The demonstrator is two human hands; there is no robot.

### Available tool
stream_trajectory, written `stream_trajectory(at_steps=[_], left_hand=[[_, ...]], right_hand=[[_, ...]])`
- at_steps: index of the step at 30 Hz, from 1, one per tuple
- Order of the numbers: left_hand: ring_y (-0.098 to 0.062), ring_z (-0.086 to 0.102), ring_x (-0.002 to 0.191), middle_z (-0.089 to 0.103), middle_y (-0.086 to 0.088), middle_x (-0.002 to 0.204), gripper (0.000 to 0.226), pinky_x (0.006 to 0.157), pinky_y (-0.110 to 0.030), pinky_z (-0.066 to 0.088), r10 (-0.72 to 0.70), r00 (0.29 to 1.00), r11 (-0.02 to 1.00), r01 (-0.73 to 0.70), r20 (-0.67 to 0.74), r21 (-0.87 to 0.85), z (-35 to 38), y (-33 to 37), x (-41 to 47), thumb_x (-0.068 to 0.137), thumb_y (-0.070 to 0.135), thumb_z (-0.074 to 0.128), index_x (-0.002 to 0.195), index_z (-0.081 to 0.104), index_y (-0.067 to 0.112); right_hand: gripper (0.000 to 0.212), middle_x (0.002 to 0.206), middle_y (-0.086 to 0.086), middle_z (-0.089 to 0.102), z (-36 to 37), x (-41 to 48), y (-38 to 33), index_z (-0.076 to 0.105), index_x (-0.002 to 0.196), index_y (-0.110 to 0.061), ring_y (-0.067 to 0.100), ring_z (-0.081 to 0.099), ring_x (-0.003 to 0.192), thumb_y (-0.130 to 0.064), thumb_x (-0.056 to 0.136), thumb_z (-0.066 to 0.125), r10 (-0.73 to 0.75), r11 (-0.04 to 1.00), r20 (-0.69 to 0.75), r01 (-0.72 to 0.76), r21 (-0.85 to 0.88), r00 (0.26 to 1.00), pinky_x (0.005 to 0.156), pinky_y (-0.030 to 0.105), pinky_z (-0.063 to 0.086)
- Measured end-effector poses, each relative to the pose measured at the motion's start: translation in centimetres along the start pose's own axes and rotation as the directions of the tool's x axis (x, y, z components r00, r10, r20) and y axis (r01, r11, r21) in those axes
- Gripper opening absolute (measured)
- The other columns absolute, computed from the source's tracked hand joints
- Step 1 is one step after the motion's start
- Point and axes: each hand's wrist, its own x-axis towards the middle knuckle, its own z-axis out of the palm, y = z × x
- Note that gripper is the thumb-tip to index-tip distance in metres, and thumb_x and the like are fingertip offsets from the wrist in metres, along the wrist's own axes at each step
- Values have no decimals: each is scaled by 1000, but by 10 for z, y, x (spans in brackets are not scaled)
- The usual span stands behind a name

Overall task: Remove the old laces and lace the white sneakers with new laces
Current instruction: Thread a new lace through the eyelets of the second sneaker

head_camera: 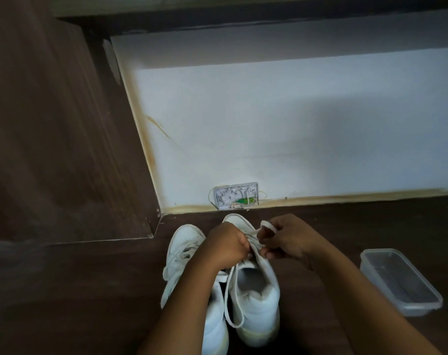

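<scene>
Two white sneakers stand side by side on the dark wooden floor, toes toward the wall. My left hand (pixel 224 248) grips the lacing area of the right sneaker (pixel 253 298), fingers curled over its eyelets. My right hand (pixel 284 239) pinches a white lace (pixel 267 225) that loops over its fingers just above the same shoe. A long loop of lace (pixel 229 303) hangs down the inner side of the right sneaker. The left sneaker (pixel 182 252) keeps its laces and is partly hidden by my left forearm.
A clear plastic container (pixel 399 280) sits on the floor to the right. A white wall with a small open junction box (pixel 235 196) stands just beyond the shoes. A dark wooden panel (pixel 64 149) rises on the left.
</scene>
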Motion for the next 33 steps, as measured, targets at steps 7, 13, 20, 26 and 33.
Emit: stream_trajectory(at_steps=[7,13,20,26,33], left_hand=[[-12,61,73,70,-5,83,8,61,-12,36,21,999,999,-22,-31,-25,5,-3,-1,74,11,73,81,76,12],[-18,66,76,70,-6,82,2,65,-16,41,26,999,999,-27,-28,-30,7,-5,0,74,13,73,76,74,13],[-20,64,69,69,-9,78,4,61,-15,38,35,999,999,-36,-26,-31,9,-8,2,73,14,72,71,72,11],[-7,54,59,60,2,66,6,55,-13,34,45,999,998,-45,2,-47,8,-9,3,73,14,74,69,70,16],[-11,56,59,58,1,63,13,55,-14,34,51,999,997,-51,5,-57,9,-10,4,72,13,74,62,66,18]], right_hand=[[28,58,8,60,-2,-3,2,67,63,-5,13,55,53,21,72,60,-51,993,-29,48,-105,998,48,17,48],[30,67,-10,57,-1,3,8,55,62,-26,10,56,67,-1,75,64,-213,814,-112,113,-569,971,49,14,39],[40,89,0,59,-3,6,9,40,67,-31,16,53,80,-3,77,67,-311,717,-44,204,-666,949,58,18,39],[41,88,0,58,1,8,8,37,68,-31,15,47,79,-4,78,65,-368,630,15,260,-732,930,63,24,33],[42,86,-1,55,2,8,6,31,66,-30,15,46,79,-3,79,61,-383,594,30,271,-757,923,62,25,29]])
